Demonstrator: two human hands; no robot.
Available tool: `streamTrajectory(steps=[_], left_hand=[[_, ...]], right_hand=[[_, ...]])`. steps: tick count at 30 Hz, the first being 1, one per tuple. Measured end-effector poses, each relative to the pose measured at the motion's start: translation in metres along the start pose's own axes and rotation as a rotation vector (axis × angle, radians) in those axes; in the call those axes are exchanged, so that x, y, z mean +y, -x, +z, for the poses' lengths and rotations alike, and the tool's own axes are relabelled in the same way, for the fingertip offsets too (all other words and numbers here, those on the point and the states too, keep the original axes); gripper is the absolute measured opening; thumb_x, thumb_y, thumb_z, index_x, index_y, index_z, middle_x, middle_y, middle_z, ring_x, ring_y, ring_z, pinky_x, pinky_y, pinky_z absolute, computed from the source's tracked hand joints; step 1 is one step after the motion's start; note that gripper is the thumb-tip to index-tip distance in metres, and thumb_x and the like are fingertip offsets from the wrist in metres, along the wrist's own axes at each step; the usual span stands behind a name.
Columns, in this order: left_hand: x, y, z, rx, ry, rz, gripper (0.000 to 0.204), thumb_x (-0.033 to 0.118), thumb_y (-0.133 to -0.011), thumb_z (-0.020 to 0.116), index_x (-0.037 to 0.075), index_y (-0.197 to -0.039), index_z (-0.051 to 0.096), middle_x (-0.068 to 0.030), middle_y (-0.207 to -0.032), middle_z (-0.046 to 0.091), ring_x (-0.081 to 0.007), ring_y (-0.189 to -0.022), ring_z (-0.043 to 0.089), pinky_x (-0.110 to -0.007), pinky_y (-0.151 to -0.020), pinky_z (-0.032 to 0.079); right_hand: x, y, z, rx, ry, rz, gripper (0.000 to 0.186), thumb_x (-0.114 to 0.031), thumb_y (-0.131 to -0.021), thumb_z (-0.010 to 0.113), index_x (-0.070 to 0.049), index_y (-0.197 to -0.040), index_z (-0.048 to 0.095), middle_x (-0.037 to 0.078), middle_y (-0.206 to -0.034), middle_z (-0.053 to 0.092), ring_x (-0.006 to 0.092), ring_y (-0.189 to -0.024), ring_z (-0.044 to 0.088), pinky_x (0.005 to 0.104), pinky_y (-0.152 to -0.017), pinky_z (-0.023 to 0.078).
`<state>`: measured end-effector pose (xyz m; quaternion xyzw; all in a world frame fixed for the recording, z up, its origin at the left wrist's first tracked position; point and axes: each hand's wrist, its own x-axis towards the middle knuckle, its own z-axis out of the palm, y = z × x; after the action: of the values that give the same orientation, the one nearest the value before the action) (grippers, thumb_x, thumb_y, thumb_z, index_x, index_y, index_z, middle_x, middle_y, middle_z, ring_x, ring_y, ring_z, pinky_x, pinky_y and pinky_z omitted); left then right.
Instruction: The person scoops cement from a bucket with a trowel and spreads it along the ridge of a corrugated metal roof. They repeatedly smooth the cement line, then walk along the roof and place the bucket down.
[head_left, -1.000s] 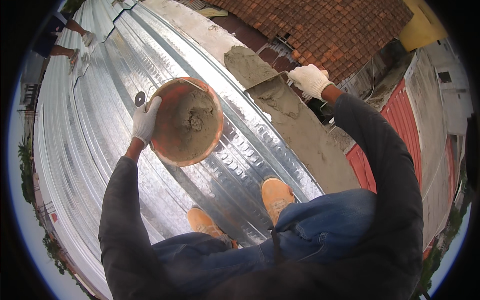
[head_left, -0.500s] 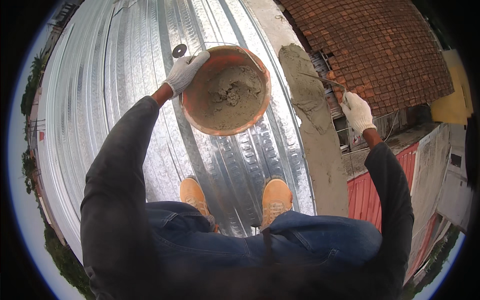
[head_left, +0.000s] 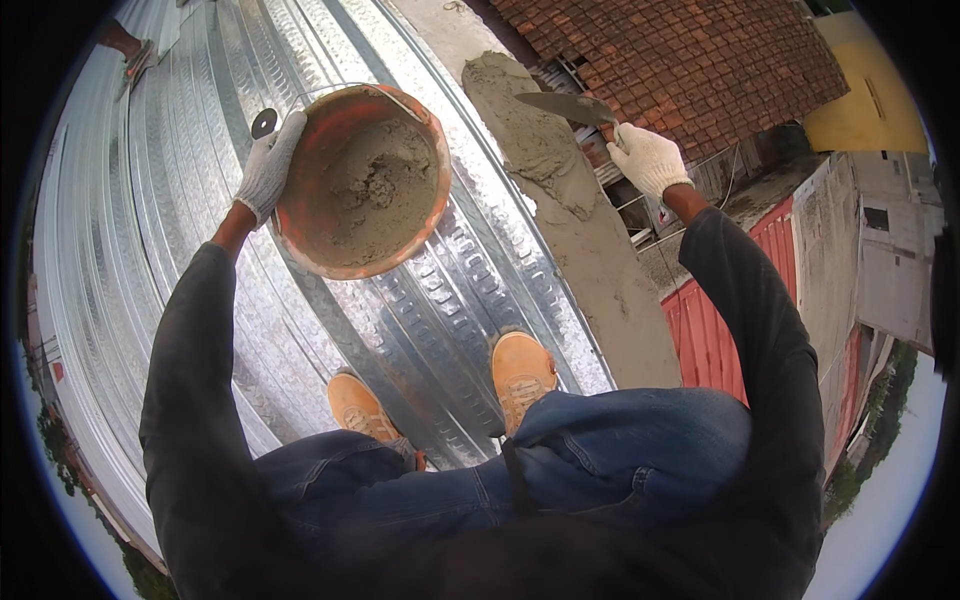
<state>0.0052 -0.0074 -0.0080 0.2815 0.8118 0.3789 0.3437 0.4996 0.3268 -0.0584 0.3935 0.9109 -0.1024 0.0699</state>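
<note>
An orange bucket (head_left: 436, 205) of grey mortar (head_left: 385, 185) stands on the ribbed metal sheeting in front of me. My left hand (head_left: 268, 172), in a white knit glove, is closed on its left rim. A small black disc (head_left: 264, 123) with a hole shows beside those fingers; I cannot tell what it rests on. My right hand (head_left: 648, 160), also gloved, grips a trowel by its handle. The trowel blade (head_left: 565, 105) points left, over or just above the wet mortar layer (head_left: 525, 140) on the wall top. Its broad face shows.
Corrugated metal sheeting (head_left: 190, 230) lies under my feet. The concrete wall top (head_left: 625, 310) runs along its right edge. Beyond and below are a tiled roof (head_left: 680, 70) and a red metal panel (head_left: 705, 335). Another person's foot (head_left: 140, 62) stands at the far upper left.
The whole view has shifted and tilted, so bucket and wall sit further left. The trowel blade has turned from nearly edge-on to broad face. Another person's foot has come into view.
</note>
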Motion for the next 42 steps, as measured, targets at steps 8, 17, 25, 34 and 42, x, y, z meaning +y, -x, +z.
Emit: streamTrajectory(steps=[8, 17, 25, 34, 42], left_hand=[[-0.003, -0.014, 0.0, -0.037, -0.002, 0.014, 0.076, 0.065, -0.115, 0.06, -0.006, -0.136, 0.077, -0.0084, -0.12, 0.08, -0.0138, -0.108, 0.071, -0.032, -0.096, 0.056], [0.006, -0.003, 0.004, -0.03, 0.038, 0.033, 0.071, 0.061, -0.116, 0.062, -0.006, -0.138, 0.077, -0.0079, -0.122, 0.079, -0.0142, -0.111, 0.072, -0.032, -0.1, 0.056], [0.004, -0.012, 0.004, -0.05, 0.029, 0.008, 0.074, 0.062, -0.115, 0.062, -0.006, -0.14, 0.076, -0.0094, -0.123, 0.08, -0.0154, -0.112, 0.073, -0.032, -0.101, 0.056], [-0.001, -0.012, 0.0, -0.079, -0.024, 0.052, 0.075, 0.066, -0.113, 0.062, -0.003, -0.137, 0.078, -0.0099, -0.121, 0.081, -0.0144, -0.108, 0.074, -0.033, -0.099, 0.058], [-0.008, -0.01, -0.001, -0.059, 0.0, 0.058, 0.077, 0.067, -0.113, 0.063, -0.004, -0.14, 0.077, -0.0106, -0.122, 0.081, -0.0151, -0.108, 0.075, -0.033, -0.1, 0.059]], right_hand=[[0.023, 0.019, 0.02, 0.003, 0.12, -0.151, 0.029, -0.035, -0.105, 0.072, -0.008, -0.115, 0.07, 0.017, -0.102, 0.078, 0.042, -0.097, 0.078, 0.0546, -0.083, 0.061], [0.047, 0.076, 0.017, -0.014, 0.242, -0.291, 0.025, -0.033, -0.106, 0.071, -0.008, -0.105, 0.067, 0.017, -0.096, 0.071, 0.0419, -0.091, 0.075, 0.0553, -0.079, 0.059], [0.05, 0.08, -0.007, 0.07, 0.054, -0.174, 0.024, -0.033, -0.106, 0.071, -0.009, -0.106, 0.067, 0.016, -0.1, 0.07, 0.0406, -0.096, 0.073, 0.0536, -0.083, 0.058], [0.07, 0.076, -0.042, -0.291, 0.426, -0.502, 0.026, -0.034, -0.104, 0.071, -0.008, -0.103, 0.074, 0.015, -0.101, 0.074, 0.0374, -0.099, 0.077, 0.0523, -0.086, 0.061], [0.012, -0.012, -0.044, -0.343, 0.552, -0.619, 0.039, -0.048, -0.109, 0.066, -0.009, -0.105, 0.076, 0.014, -0.098, 0.076, 0.0364, -0.097, 0.078, 0.0532, -0.084, 0.062]])
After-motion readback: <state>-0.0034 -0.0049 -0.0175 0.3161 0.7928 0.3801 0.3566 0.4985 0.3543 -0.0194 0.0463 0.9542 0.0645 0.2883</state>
